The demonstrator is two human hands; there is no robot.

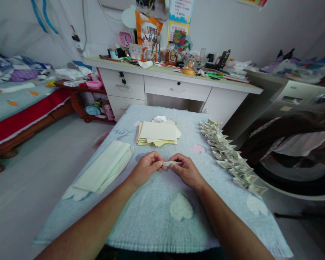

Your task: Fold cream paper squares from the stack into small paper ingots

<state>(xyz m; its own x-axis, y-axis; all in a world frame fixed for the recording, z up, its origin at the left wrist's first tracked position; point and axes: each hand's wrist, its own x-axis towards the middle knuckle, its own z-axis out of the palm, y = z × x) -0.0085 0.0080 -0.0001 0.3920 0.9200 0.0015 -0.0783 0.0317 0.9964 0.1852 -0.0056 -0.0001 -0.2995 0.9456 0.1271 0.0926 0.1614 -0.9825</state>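
Between my two hands, over the middle of the cloth-covered table (151,216), is a small folded piece of pale paper (169,163). My left hand (148,167) pinches its left end with thumb and fingers. The other end is gripped by my right hand (186,169), its fingers curled over the paper. Just beyond the hands lies a stack of cream and yellow paper sheets (158,130). A wide folded pale-green sheet (104,166) rests left of my left hand. Along the table's right side runs a long row of folded paper boats (228,155), set close together.
Behind the table stands a white desk (175,86) crowded with a jar (171,54), an orange snack bag (147,34) and clutter. A bed (24,97) is at the left. At the right, a washing machine (294,97) has its door open with clothes hanging out.
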